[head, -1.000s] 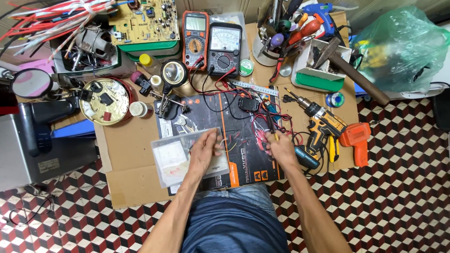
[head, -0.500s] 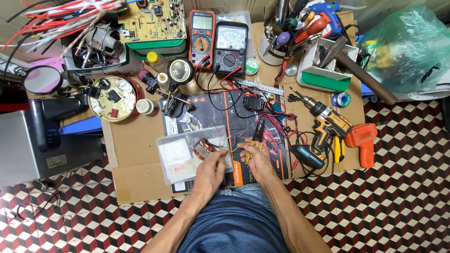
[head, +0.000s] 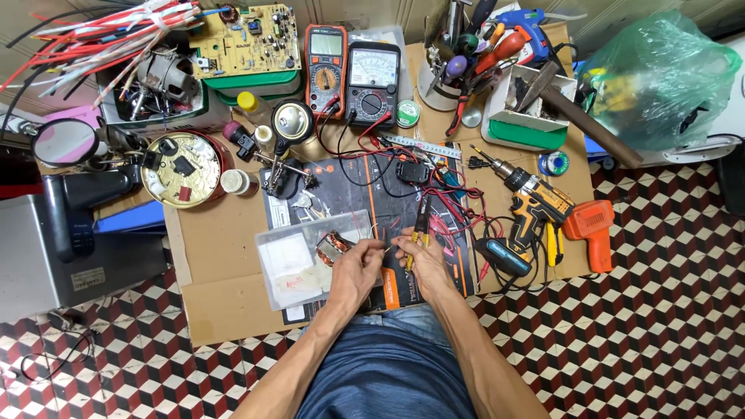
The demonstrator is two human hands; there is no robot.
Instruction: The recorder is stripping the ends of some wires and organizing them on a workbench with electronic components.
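Note:
My left hand (head: 358,269) rests on the edge of a clear plastic box (head: 299,260) and pinches a small copper-wound coil part (head: 332,248) and its thin wire. My right hand (head: 421,262) sits close beside it, closed on a small tool with yellow and black handles (head: 420,226) that points away from me. The fingertips of both hands nearly meet over a dark work mat (head: 365,198) laid on cardboard (head: 225,295).
Two multimeters (head: 351,71) with red and black leads lie at the back. A yellow cordless drill (head: 535,206), an orange tool (head: 590,229), a soldering-iron handle (head: 503,256), a helping-hand magnifier (head: 289,128), a round tin of parts (head: 182,167) and a tool cup (head: 458,66) surround the mat.
Both hands have drawn together from a wider spread. The left hand now holds the coil part at the plastic box; the right hand has come in with the yellow-handled tool.

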